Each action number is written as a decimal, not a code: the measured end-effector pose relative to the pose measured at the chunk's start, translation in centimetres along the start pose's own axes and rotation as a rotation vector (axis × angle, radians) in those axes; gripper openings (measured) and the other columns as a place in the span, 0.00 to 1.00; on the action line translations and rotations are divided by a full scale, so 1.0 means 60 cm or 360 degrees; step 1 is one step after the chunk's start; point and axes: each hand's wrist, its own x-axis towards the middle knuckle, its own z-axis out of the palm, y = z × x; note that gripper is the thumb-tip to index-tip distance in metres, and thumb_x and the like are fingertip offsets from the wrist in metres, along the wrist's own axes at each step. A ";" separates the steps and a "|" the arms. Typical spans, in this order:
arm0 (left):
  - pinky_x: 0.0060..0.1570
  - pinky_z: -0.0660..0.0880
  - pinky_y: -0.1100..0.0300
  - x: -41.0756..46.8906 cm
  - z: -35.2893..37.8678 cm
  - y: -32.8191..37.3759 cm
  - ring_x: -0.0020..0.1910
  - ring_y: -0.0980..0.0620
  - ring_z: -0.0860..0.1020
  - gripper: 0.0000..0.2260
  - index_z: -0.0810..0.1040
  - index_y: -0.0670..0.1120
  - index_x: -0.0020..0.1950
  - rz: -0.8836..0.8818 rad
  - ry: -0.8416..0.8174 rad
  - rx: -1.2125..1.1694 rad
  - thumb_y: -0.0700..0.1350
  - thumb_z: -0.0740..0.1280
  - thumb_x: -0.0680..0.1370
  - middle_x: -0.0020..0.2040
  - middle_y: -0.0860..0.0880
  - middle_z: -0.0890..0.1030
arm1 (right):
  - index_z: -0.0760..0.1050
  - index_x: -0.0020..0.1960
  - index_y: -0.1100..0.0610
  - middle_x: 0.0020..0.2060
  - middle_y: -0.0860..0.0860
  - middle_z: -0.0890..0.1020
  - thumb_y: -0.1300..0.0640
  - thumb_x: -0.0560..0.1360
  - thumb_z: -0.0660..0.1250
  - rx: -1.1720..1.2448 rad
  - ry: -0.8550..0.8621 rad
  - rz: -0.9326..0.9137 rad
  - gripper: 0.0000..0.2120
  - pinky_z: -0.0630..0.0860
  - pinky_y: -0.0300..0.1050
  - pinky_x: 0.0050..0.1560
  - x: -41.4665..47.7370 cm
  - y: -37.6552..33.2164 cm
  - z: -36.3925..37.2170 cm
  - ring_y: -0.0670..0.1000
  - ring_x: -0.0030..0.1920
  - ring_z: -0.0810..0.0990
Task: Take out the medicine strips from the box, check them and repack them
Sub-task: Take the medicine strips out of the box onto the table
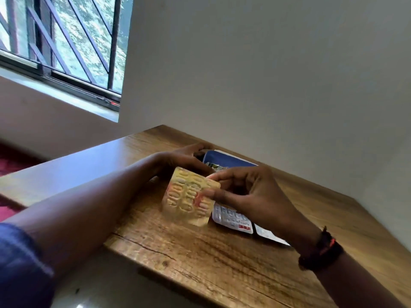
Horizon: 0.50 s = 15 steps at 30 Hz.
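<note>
My right grip [251,196] pinches the yellow strip [189,196] by its right edge, thumb on the near face and fingertips at the top corner. This keeps the strip nearly upright above the table [200,263], its blistered face turned toward me. I judge that this angle lets me read the rows of tablets and check them.

My left grip [178,158] lies beyond the strip, against the left end of the blue box [226,160], most likely to keep the box from sliding. Whether its fingers curl round the rim or only rest there I cannot tell.

The box sits just beyond my right grip, with something foil-like showing inside. Directly beneath my right grip a silver strip [231,220] lies flat on the table, and another pale strip [269,235] lies partly under my wrist. Both are within easy reach for checking or repacking.
</note>
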 end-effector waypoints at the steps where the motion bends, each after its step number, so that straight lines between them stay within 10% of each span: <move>1: 0.64 0.73 0.47 0.002 0.000 -0.002 0.64 0.47 0.75 0.33 0.69 0.47 0.67 -0.0007 0.0007 0.0026 0.47 0.77 0.66 0.66 0.45 0.74 | 0.83 0.52 0.50 0.43 0.44 0.87 0.53 0.69 0.76 -0.0006 -0.0050 0.0082 0.12 0.82 0.39 0.47 0.004 0.001 0.001 0.45 0.45 0.86; 15: 0.49 0.79 0.62 0.002 0.006 -0.003 0.56 0.53 0.79 0.26 0.73 0.51 0.61 0.0018 -0.0055 -0.0270 0.41 0.77 0.66 0.59 0.50 0.78 | 0.84 0.51 0.51 0.39 0.44 0.86 0.48 0.69 0.76 -0.0452 0.0087 0.0132 0.13 0.78 0.31 0.38 0.015 0.015 -0.001 0.41 0.40 0.84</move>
